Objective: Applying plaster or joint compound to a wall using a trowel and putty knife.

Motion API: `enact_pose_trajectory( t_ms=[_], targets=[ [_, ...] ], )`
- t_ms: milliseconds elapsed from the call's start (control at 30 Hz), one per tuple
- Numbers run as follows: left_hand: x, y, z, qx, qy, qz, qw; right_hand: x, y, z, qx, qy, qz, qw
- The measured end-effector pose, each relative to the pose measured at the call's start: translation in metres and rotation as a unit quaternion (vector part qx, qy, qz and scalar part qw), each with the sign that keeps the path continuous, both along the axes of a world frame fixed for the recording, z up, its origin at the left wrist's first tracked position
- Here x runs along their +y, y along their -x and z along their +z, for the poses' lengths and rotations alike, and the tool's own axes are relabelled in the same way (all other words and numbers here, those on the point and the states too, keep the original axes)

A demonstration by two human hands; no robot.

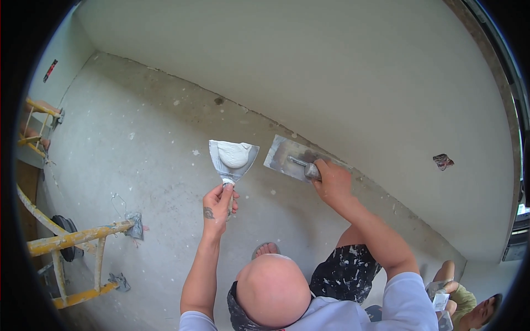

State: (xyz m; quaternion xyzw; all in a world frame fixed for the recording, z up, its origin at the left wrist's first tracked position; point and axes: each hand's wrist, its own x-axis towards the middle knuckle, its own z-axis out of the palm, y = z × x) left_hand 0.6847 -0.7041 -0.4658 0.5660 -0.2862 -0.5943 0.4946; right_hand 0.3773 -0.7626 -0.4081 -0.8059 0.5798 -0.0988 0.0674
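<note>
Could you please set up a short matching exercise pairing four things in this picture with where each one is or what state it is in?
Things:
1. putty knife
2. trowel
3. ladder
4. left hand

Descriptions:
A. yellow and paint-spattered, at the left edge
B. loaded with a lump of white plaster
C. flat against the foot of the wall, held by the right hand
D. gripping a handle from below

Pairs: 1-B, 2-C, 3-A, 4-D
</note>
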Motion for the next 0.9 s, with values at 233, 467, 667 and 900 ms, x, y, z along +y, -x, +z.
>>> enact_pose_trajectory(
  t_ms=[233, 467, 667, 900],
  targets=[
    [0.007, 0.047, -0.005, -0.024, 0.003, 0.035, 0.999, -0.002, -0.027, 0.008, -0.062, 0.08, -0.049, 0.994],
    [-0.031, 0.01, -0.014, 0.003, 0.047, 0.034, 0.998, 0.007, -0.025, -0.008, 0.009, 0.043, 0.09, 0.995],
    [-0.046, -0.012, -0.029, -0.066, 0.06, 0.046, 0.995, -0.02, -0.002, -0.007, -0.441, -0.417, -0.091, 0.789],
    [-0.066, -0.002, 0.002, -0.245, 0.214, -0.006, 0.946, -0.003, -0.056, 0.018, -0.292, -0.174, 0.174, 0.924]
  ],
)
